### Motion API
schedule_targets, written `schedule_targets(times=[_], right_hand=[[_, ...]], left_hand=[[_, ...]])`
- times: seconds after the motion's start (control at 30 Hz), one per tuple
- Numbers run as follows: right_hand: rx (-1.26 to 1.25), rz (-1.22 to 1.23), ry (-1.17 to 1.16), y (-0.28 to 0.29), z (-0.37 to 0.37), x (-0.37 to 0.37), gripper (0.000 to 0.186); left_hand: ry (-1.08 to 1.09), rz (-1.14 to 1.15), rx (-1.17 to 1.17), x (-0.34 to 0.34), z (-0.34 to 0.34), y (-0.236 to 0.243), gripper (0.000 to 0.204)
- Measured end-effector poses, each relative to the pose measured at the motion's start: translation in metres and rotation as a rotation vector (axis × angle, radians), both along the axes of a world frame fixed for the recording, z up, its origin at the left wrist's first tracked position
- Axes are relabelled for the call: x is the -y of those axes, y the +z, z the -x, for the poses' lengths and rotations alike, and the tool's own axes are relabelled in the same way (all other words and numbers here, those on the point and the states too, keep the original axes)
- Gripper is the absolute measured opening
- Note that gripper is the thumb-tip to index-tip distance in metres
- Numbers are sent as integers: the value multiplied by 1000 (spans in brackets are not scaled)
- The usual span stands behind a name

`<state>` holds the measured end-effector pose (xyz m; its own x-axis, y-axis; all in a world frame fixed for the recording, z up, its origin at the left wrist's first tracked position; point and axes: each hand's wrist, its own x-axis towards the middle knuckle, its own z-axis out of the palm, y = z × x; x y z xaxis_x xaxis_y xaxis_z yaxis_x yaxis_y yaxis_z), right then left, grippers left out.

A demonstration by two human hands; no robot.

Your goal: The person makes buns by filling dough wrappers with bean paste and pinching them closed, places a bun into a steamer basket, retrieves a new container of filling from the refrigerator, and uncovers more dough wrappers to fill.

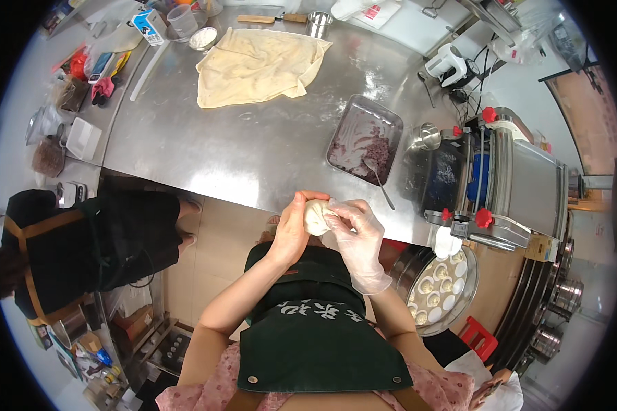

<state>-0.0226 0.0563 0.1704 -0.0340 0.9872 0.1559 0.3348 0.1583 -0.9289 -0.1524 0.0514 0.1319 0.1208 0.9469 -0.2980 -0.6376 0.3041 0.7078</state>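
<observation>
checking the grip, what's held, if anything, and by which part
A pale round dough bun: the bare left hand cups its left side, the clear-gloved right hand pinches its right edge.

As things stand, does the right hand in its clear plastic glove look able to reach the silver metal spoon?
Likely yes, once free: the right hand pinches a pale dough ball, but nothing visible blocks the spoon, jutting nearby from the rectangular metal tray.

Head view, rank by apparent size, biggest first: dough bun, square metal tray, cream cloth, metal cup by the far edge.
1. Cream cloth
2. Square metal tray
Unranked, both smaller than the tray: dough bun and metal cup. They look close in size, and the bun is held nearer the camera.
</observation>
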Motion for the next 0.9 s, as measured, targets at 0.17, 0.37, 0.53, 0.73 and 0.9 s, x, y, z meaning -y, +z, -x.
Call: schedule_targets(times=[0.17, 0.37, 0.53, 0.73, 0.9], right_hand=[[112, -146, 74, 12, -13, 5, 23], [313, -235, 559, 38, -37, 5, 49], [367, -321, 735, 46, -46, -1, 42], [395, -392, 1008, 72, -41, -12, 40], [652, -69, 1224, 107, -29, -21, 33]], left_hand=[[-64, -37, -15, 1, 7, 9, 61], [-322, 99, 71, -6, 23, 22, 63], [-792, 248, -11, -26, 31, 42, 72], [-1212, 175, -151, -49, 26, 51, 80], [-1415, -39, 10, -46, 27, 41, 81]])
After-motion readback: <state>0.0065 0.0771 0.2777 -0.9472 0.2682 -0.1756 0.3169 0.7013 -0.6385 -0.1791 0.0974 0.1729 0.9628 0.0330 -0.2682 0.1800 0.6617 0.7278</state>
